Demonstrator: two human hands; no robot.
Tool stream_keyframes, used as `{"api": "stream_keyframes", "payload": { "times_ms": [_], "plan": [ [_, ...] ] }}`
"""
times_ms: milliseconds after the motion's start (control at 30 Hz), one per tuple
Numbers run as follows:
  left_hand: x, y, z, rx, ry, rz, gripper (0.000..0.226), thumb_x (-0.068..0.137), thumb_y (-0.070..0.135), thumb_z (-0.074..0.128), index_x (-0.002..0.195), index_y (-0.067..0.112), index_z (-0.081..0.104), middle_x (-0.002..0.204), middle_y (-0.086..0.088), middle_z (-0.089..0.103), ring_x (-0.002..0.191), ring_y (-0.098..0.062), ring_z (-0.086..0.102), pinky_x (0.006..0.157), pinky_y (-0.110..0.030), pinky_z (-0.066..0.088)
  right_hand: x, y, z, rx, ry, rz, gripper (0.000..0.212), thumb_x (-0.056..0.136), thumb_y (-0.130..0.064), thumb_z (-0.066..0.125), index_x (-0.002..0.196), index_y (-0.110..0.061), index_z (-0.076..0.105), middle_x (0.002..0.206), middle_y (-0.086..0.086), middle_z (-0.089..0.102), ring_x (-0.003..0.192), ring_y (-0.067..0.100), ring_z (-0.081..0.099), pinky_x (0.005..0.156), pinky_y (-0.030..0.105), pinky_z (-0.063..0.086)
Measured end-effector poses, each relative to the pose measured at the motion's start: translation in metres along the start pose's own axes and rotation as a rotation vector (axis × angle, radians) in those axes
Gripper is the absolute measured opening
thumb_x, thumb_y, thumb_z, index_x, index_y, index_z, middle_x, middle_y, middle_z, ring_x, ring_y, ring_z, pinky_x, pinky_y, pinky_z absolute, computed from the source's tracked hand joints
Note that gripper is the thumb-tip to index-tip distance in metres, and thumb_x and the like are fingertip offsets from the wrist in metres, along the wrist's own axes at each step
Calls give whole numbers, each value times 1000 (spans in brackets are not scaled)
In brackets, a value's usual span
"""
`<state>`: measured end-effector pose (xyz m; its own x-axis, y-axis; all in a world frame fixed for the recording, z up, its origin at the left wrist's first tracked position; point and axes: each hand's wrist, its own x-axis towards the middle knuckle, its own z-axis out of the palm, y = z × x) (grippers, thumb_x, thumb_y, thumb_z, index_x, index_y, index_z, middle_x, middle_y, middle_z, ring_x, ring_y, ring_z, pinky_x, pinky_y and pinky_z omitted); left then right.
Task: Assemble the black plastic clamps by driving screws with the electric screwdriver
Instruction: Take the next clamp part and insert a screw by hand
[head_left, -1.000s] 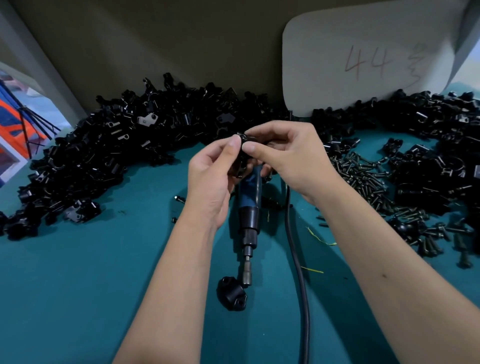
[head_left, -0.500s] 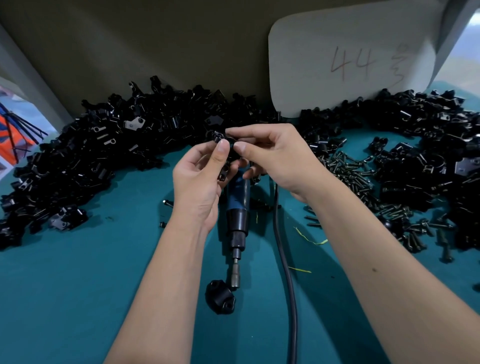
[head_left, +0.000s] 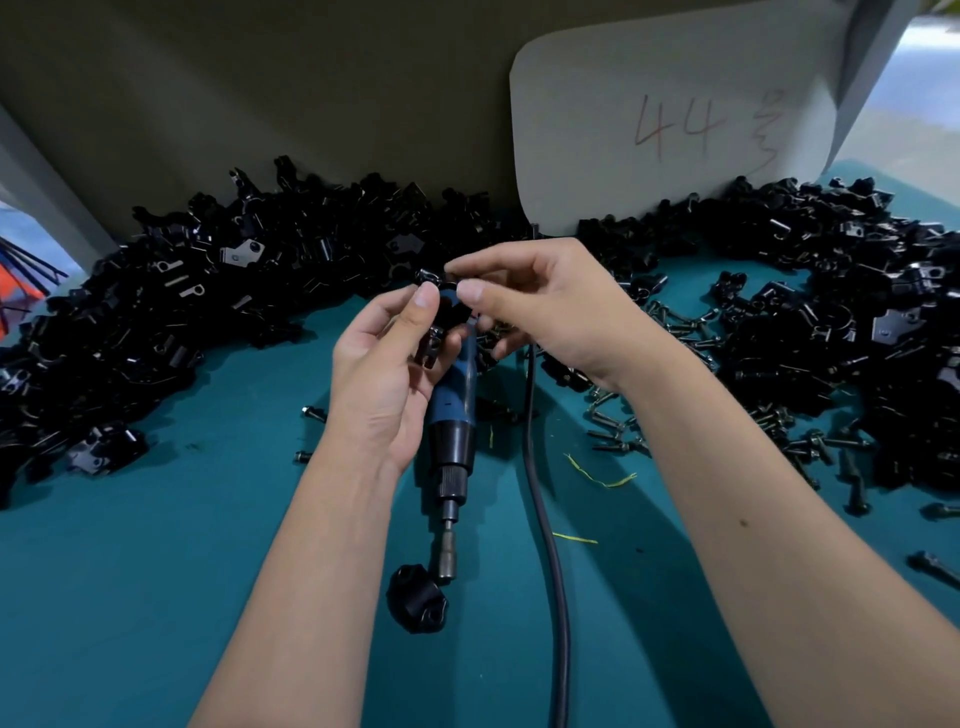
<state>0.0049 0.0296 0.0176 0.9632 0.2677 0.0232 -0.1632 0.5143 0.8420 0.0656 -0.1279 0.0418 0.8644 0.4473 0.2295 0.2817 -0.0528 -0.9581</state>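
1. I am looking down at a teal table (head_left: 130, 597) spreading under my grip
2. Heaps of black clamp parts (head_left: 171, 312) are curving behind and to both sides of my grip
3. A white card (head_left: 675, 114) marked 44 is leaning behind the grip
4. The electric screwdriver (head_left: 452, 415) is lying directly beneath my grip, bit pointing toward me, its cable (head_left: 540, 493) running just right of it
5. My right hand (head_left: 550, 312) and left hand (head_left: 384, 374) are both pinching one black clamp (head_left: 441, 312) between them, fingers curling round it
6. Loose screws (head_left: 675, 322) are lying right of the grip
7. One assembled clamp (head_left: 415, 597) is sitting below, beside the bit
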Motion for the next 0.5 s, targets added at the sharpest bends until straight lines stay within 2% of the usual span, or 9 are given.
{"api": "stream_keyframes", "payload": {
  "times_ms": [67, 133, 200, 233, 300, 400, 500],
  "plan": [
    [-1, 0, 2, 20, -10, 3, 9, 82, 19, 76, 88, 14, 71, 85, -1, 72, 70, -18, 72, 65, -21, 57, 2, 0, -15, -216, 189, 48, 6, 97, -27, 73, 99, -25, 79, 83, -3, 76, 70, 13, 71, 60, 30, 60],
    [-3, 0, 5, 35, -36, 3, 6, 83, 19, 75, 84, 16, 70, 86, -1, 70, 69, -18, 71, 63, -21, 57, 1, 6, -42, -635, 392, 163, 5, 94, -25, 76, 89, -25, 78, 82, -3, 75, 75, 19, 73, 69, 33, 62],
    [-3, 0, 7, 50, -74, 2, 6, 87, 17, 74, 82, 17, 70, 86, 0, 69, 70, -19, 72, 64, -21, 57, -4, 15, -64, -946, 448, 362, 5, 89, -13, 77, 86, -17, 78, 91, 7, 76, 81, 28, 72, 78, 38, 62],
    [-3, 0, 8, 55, -88, 5, 8, 89, 16, 73, 82, 17, 70, 84, 1, 69, 71, -20, 72, 64, -21, 57, -7, 19, -69, -1021, 431, 456, 4, 88, -9, 76, 88, -12, 77, 93, 12, 75, 81, 32, 71, 79, 39, 62],
    [-3, -1, 9, 62, -103, 13, 12, 93, 13, 71, 82, 17, 70, 82, 3, 70, 71, -21, 72, 64, -21, 57, -10, 23, -69, -1051, 399, 555, 7, 87, -3, 75, 93, -6, 77, 94, 15, 72, 79, 33, 71, 77, 40, 64],
    [-3, -2, 10, 75, -100, 22, 10, 93, 13, 70, 84, 16, 69, 84, 0, 71, 71, -21, 72, 63, -22, 57, -5, 24, -66, -992, 392, 563, 9, 90, 1, 71, 94, -3, 78, 93, 15, 72, 78, 32, 73, 77, 42, 65],
    [-2, -3, 8, 96, -100, 37, 8, 92, 12, 70, 86, 14, 67, 86, -1, 70, 71, -22, 71, 63, -23, 57, -5, 21, -66, -950, 353, 560, 14, 91, 1, 68, 98, -4, 80, 100, 15, 75, 89, 33, 75, 82, 44, 65]
  ]
}}
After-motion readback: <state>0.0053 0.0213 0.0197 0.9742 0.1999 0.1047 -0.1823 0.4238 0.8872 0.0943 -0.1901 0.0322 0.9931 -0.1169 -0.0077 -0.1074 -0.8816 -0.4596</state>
